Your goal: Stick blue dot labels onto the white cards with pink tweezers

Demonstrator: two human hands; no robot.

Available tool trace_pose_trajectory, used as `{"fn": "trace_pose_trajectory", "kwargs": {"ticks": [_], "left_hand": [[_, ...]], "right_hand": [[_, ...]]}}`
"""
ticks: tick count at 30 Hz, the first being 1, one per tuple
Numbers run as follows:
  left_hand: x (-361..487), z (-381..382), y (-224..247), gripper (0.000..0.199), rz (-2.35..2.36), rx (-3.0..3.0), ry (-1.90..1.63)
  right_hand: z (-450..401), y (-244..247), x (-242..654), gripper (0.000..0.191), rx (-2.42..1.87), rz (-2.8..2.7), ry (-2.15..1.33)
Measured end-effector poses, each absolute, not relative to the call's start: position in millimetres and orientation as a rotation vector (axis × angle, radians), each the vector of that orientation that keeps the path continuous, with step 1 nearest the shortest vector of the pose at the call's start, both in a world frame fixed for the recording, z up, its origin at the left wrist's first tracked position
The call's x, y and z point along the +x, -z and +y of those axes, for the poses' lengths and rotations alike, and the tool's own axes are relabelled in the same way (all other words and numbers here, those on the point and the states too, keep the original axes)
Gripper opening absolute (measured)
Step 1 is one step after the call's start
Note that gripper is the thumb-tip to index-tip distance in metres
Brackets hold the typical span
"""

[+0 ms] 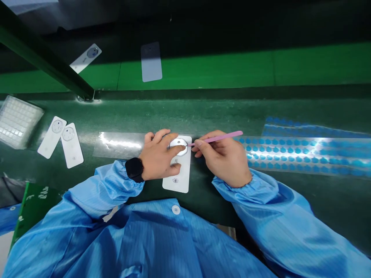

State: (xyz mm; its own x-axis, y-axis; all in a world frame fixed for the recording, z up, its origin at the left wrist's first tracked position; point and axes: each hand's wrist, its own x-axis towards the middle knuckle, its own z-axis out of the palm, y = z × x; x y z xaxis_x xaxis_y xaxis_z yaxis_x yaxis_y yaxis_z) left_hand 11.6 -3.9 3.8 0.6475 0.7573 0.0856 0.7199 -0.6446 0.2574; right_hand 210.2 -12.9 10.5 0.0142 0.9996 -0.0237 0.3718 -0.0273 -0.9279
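A white rounded panel (181, 181) with a round part (182, 151) near its far end lies on the green bench in front of me. Across its left side lies my left hand (160, 154), fingers spread, fingertips on the round part. My right hand (224, 156) is closed in a pen grip around a slim pink stick tool (226, 136). The tool's thin tip meets the right edge of the round part; whether it touches is too small to tell. My left fingers cover some of the round part.
Two similar white panels (52, 137) (72, 144) lie at left beside a clear tray (19, 121) of small white pieces. A clear sheet with blue dots (284, 150) stretches to the right. More panels (151, 61) (86, 58) lie on the green strip beyond, near a green post (49, 54).
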Motion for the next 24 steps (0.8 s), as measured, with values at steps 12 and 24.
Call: {"fn": "trace_pose_trajectory", "kwargs": {"ticks": [12,24], "left_hand": [[13.1,-4.2,-0.7,0.041,1.214,2.618,-0.334],[13.0,-4.8,0.0,0.04,1.226,2.607,-0.363]], "right_hand": [[-20.4,-9.0,211.1,0.015,-1.414,-1.867,-0.615],[-19.0,-2.9,210.2,0.015,-1.287,-1.906,-0.488]]}}
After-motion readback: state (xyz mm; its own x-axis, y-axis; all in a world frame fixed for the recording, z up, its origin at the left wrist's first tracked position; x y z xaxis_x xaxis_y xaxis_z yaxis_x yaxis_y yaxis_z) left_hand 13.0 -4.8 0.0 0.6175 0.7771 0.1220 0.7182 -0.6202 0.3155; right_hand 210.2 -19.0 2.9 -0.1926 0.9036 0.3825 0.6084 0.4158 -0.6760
